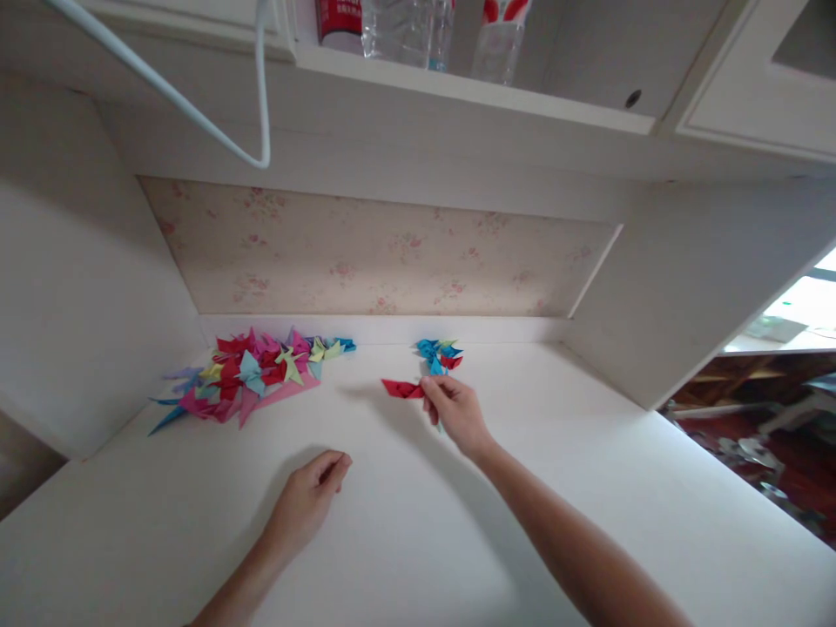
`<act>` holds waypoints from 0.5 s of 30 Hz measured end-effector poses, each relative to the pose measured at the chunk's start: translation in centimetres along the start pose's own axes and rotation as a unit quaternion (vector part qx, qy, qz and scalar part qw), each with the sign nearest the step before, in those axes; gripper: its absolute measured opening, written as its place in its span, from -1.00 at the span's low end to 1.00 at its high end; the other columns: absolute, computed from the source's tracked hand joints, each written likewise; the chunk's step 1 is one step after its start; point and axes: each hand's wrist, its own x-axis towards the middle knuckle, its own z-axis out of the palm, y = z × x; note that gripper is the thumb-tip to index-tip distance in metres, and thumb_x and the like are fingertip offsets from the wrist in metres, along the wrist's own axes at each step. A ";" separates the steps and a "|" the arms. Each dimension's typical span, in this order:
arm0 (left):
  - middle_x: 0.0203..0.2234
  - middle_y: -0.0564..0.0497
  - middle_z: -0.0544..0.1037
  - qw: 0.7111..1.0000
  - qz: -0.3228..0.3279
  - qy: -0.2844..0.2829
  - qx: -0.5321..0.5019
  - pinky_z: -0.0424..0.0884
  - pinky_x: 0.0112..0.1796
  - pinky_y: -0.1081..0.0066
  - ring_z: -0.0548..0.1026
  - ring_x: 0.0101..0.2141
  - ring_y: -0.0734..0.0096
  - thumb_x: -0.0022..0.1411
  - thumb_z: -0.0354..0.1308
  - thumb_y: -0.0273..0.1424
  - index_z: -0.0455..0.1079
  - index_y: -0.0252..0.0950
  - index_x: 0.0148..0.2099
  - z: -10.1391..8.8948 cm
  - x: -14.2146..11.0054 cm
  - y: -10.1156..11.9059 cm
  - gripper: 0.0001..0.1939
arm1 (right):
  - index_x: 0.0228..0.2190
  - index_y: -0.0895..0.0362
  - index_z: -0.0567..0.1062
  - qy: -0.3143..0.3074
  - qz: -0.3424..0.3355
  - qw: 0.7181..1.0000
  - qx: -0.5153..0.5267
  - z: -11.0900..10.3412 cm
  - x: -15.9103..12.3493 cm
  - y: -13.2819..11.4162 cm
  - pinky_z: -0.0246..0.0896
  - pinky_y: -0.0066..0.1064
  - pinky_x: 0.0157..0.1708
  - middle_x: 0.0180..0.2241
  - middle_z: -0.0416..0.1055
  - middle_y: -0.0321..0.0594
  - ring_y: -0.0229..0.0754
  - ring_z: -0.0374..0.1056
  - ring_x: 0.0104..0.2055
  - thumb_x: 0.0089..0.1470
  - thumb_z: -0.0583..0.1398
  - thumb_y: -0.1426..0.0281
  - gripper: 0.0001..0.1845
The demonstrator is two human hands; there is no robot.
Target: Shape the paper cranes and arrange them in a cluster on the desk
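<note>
My right hand pinches a red origami crane by its right end, above the white desktop. Just behind that hand, a small group of blue, red and yellow-green origami cranes lies near the back edge, partly hidden by my fingers. My left hand rests low over the desk with its fingers curled together and nothing visible in them. Farther left, a large heap of many-coloured origami cranes in pink, red, blue and yellow spreads along the back.
The white desktop is bounded by side panels and a flowered back wall. Overhead, a shelf carries plastic bottles and a red container. A white cable hangs down at upper left.
</note>
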 end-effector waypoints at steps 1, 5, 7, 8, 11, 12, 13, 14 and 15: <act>-0.62 0.14 0.26 1.000 -0.001 -0.006 0.007 0.14 -0.52 0.50 0.26 -0.56 0.46 0.22 -0.06 -0.04 0.34 -0.27 -0.42 0.1 0.0 0.0 -0.58 | -0.45 0.18 0.48 0.025 -0.010 0.999 -0.031 -2.0 1.4 0.2 0.06 -0.54 -0.66 -0.62 0.34 -0.32 -0.36 0.18 -0.66 0.08 0.10 0.01 -0.53; -0.63 0.15 0.23 0.999 -0.017 -0.020 0.019 0.11 -0.52 0.50 0.24 -0.57 0.46 0.22 -0.07 -0.04 0.35 -0.26 -0.41 0.3 0.0 0.2 -0.58 | -0.32 0.18 0.50 0.124 0.040 0.972 -0.195 -10.1 7.7 3.3 0.13 -0.53 -0.65 -0.43 0.48 -0.18 -0.36 0.25 -0.65 0.11 0.03 0.03 -0.51; -0.64 0.15 0.22 0.999 -0.024 -0.018 0.025 0.11 -0.53 0.49 0.23 -0.58 0.46 0.23 -0.09 -0.03 0.33 -0.26 -0.42 0.5 0.1 0.2 -0.57 | -0.38 0.22 0.50 0.142 0.071 0.958 -0.237 -13.2 10.2 5.5 0.14 -0.52 -0.66 -0.40 0.50 -0.10 -0.36 0.26 -0.66 0.15 -0.02 0.11 -0.52; -0.64 0.15 0.23 0.999 -0.022 -0.017 0.029 0.12 -0.52 0.50 0.24 -0.57 0.45 0.24 -0.10 -0.03 0.33 -0.26 -0.42 0.5 0.1 0.2 -0.57 | -0.38 0.23 0.49 0.149 0.085 0.951 -0.259 -14.4 11.3 6.6 0.15 -0.52 -0.65 -0.40 0.51 -0.08 -0.36 0.27 -0.66 0.16 -0.03 0.14 -0.54; -0.62 0.13 0.26 0.999 -0.011 -0.014 0.045 0.15 -0.48 0.50 0.28 -0.54 0.44 0.25 -0.10 -0.05 0.31 -0.26 -0.42 0.6 0.2 0.2 -0.58 | -0.33 0.25 0.48 0.158 0.121 0.926 -0.321 -16.3 13.8 9.3 0.18 -0.52 -0.61 -0.39 0.52 -0.06 -0.33 0.32 -0.62 0.19 -0.08 0.24 -0.56; -0.62 0.13 0.27 0.999 -0.012 -0.012 0.049 0.15 -0.47 0.50 0.29 -0.53 0.44 0.25 -0.10 -0.05 0.31 -0.26 -0.42 0.7 0.2 0.3 -0.58 | -0.32 0.24 0.48 0.156 0.132 0.917 -0.343 -16.5 14.5 10.1 0.19 -0.51 -0.59 -0.40 0.52 -0.07 -0.32 0.34 -0.61 0.20 -0.10 0.26 -0.56; -0.62 0.13 0.27 0.998 -0.016 -0.009 0.052 0.15 -0.47 0.50 0.29 -0.53 0.45 0.25 -0.10 -0.05 0.32 -0.26 -0.42 0.7 0.2 0.3 -0.58 | -0.31 0.24 0.48 0.152 0.142 0.907 -0.367 -16.6 15.1 10.8 0.20 -0.51 -0.57 -0.42 0.52 -0.08 -0.30 0.35 -0.59 0.20 -0.11 0.27 -0.55; -0.62 0.13 0.26 0.998 -0.022 -0.005 0.054 0.15 -0.48 0.50 0.28 -0.53 0.45 0.25 -0.10 -0.05 0.32 -0.26 -0.42 0.7 0.2 0.3 -0.58 | -0.32 0.23 0.49 0.144 0.149 0.895 -0.394 -16.5 15.8 11.5 0.21 -0.50 -0.54 -0.45 0.52 -0.09 -0.28 0.37 -0.57 0.21 -0.12 0.27 -0.55; -0.62 0.13 0.25 0.998 -0.029 -0.002 0.055 0.15 -0.48 0.51 0.27 -0.54 0.45 0.26 -0.11 -0.05 0.32 -0.26 -0.42 0.7 0.2 0.4 -0.57 | -0.33 0.23 0.50 0.136 0.156 0.884 -0.420 -16.4 16.4 12.0 0.21 -0.49 -0.52 -0.47 0.51 -0.09 -0.26 0.39 -0.55 0.21 -0.12 0.28 -0.55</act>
